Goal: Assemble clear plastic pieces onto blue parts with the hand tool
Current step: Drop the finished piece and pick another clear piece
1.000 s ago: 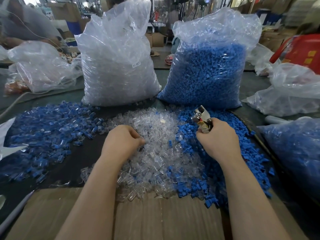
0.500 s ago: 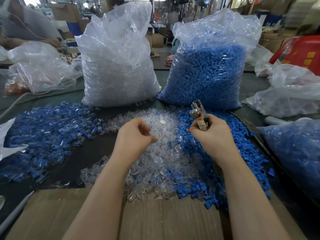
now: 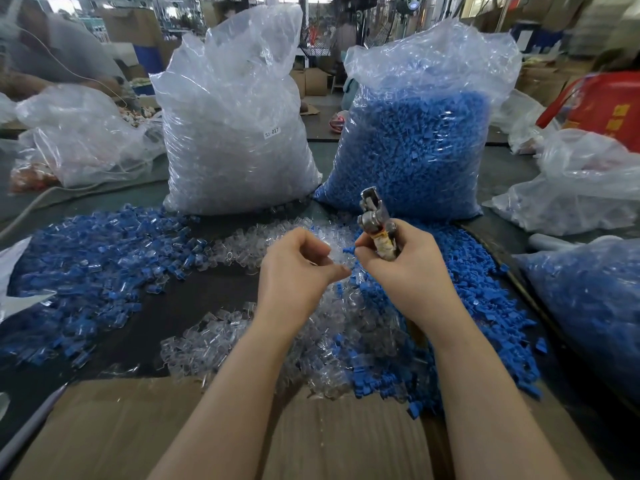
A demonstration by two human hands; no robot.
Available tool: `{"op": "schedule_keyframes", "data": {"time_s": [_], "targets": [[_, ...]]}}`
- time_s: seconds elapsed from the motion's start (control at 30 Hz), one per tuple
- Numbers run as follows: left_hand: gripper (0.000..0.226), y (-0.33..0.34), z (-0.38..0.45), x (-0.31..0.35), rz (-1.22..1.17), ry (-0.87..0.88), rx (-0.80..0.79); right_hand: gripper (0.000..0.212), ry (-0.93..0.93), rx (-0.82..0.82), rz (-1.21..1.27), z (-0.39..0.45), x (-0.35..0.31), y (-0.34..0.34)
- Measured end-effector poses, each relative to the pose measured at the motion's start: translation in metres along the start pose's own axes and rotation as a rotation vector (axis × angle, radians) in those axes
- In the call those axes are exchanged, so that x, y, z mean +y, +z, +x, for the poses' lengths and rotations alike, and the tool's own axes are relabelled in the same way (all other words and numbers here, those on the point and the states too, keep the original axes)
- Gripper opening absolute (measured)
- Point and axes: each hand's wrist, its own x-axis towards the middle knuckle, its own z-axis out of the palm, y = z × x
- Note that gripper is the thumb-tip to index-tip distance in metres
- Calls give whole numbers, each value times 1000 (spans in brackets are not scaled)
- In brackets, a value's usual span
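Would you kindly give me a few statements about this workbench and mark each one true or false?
1. The right hand grips a metal hand tool. True.
2. The bag of blue parts stands left of the bag of clear pieces. False: it stands to the right.
3. The left hand rests flat on the cardboard. False: it is raised over the loose clear pieces, fingers curled.
4. A small blue part sits at the right hand's fingertips. True.
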Motion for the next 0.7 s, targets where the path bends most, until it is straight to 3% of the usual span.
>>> {"op": "schedule_keyframes", "data": {"time_s": [0.23,0.5,0.7], "targets": [[30,4,-7,12,-100,39,-8,6,-7,70,-148,1,0,8],[21,1,-6,16,-366,-80,-95,8,-19,131,-163,1,-1,7],[18,4,-9,18,-457,-123,-54,9,-10,163,-159,0,-1,10]]}}
